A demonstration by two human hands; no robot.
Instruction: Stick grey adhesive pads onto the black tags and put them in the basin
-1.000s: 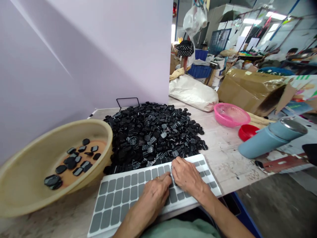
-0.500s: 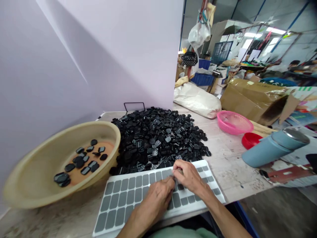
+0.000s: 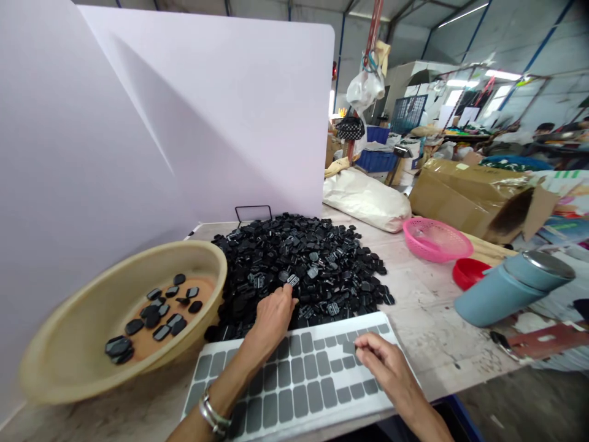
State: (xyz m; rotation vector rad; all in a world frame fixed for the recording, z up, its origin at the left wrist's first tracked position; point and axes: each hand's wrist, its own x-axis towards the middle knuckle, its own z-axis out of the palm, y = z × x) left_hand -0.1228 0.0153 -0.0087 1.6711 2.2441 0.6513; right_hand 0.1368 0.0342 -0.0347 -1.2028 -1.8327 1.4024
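My left hand (image 3: 275,312) reaches over the near side of a heap of small black plastic pieces (image 3: 322,245), fingers drawn together and fingertips down at the heap. A slotted piece (image 3: 293,280) lies just beyond them; what they grip, if anything, is hidden. My right hand (image 3: 384,362) is above the right part of a white sheet (image 3: 363,402) with rows of grey rounded patches. Its thumb and index finger pinch a grey patch (image 3: 350,348), beside a bare white spot on the sheet.
A large beige basin (image 3: 59,307) with several black pieces stands at left. Pale panels (image 3: 230,110) rise behind the heap. At right are a pink basket (image 3: 435,239), a red bowl (image 3: 468,274), a blue flask (image 3: 506,294), a cardboard box (image 3: 460,196) and a white sack (image 3: 365,199).
My left hand has moved from the sheet forward to the heap, apart from my right hand. My right hand has shifted right and nearer over the sheet. The camera has tilted up slightly.
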